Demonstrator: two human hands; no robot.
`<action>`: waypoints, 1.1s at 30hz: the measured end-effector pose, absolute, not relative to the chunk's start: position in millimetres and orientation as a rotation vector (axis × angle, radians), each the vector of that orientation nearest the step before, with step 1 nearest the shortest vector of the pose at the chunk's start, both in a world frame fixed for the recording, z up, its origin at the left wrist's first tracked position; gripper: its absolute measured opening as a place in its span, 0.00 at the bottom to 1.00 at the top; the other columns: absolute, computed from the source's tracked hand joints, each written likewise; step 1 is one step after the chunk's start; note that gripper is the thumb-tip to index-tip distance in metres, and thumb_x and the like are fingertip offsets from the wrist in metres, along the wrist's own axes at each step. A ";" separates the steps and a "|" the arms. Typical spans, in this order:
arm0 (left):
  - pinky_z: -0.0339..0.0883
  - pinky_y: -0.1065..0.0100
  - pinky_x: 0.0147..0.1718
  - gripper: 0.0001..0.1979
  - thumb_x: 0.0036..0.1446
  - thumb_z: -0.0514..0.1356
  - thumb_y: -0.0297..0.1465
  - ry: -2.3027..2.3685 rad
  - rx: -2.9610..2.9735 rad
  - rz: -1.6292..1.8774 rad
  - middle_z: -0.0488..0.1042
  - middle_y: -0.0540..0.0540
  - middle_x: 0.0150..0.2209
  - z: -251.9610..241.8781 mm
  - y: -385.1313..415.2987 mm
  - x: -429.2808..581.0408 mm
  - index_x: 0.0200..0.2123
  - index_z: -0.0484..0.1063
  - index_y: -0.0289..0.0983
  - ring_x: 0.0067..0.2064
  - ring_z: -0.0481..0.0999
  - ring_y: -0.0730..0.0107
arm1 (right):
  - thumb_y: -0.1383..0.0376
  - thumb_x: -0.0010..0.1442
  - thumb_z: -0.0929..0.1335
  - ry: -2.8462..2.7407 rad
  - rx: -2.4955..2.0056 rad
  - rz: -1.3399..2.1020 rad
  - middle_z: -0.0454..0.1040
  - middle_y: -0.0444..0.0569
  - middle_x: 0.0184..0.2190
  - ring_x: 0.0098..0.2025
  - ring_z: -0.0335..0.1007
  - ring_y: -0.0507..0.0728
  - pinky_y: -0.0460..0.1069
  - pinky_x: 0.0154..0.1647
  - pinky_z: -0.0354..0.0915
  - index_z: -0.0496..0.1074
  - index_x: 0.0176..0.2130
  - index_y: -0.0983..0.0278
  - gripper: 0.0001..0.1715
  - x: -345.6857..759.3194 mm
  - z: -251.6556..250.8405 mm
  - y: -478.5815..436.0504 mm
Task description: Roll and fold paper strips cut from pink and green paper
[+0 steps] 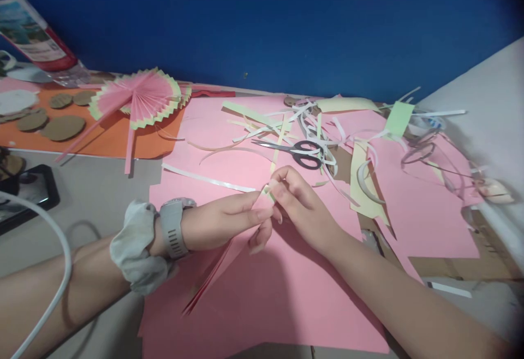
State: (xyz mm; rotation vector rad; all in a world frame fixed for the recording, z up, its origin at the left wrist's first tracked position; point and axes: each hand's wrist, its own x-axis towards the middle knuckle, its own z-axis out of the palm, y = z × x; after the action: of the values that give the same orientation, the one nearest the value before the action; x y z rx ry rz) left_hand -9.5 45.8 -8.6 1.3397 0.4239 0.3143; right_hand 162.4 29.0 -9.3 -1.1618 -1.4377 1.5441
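Note:
My left hand [233,214], with a grey watch and a pale scrunchie at the wrist, grips a narrow stack of folded pink paper [210,278] between thumb and fingers. The stack slants down to the lower left, and its upper end shows a pale green edge. At that end my right hand [301,206] pinches with thumb and forefinger, touching the green edge; whether a smaller piece sits in the pinch is hidden. A white strip [208,178] lies just left of the fingertips. Beyond my hands rest black-handled scissors [295,151], blades pointing left.
Pink sheets [327,304] cover the table. Paper strips [311,121] lie tangled at the back, with glasses [421,154] to the right. At left are a pleated pink-green fan [137,97], cardboard discs [63,128], a bottle [36,31], a phone [35,198] and a white cable [61,233].

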 end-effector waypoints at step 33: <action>0.63 0.66 0.40 0.21 0.67 0.38 0.36 0.539 1.302 0.462 0.71 0.49 0.21 -4.2 27.4 -3.7 0.29 0.65 0.36 0.30 0.73 0.69 | 0.60 0.68 0.55 -1.751 -1.038 1.448 0.65 0.39 0.17 0.21 0.63 0.50 0.47 0.28 0.57 0.58 0.27 0.61 0.18 165.5 -6.7 21.8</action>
State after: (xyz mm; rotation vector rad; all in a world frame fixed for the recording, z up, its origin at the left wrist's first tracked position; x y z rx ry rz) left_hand -3.7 27.4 -4.2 1.3017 0.5393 0.4617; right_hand 165.5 21.8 -6.7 -1.0383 -1.7514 1.4484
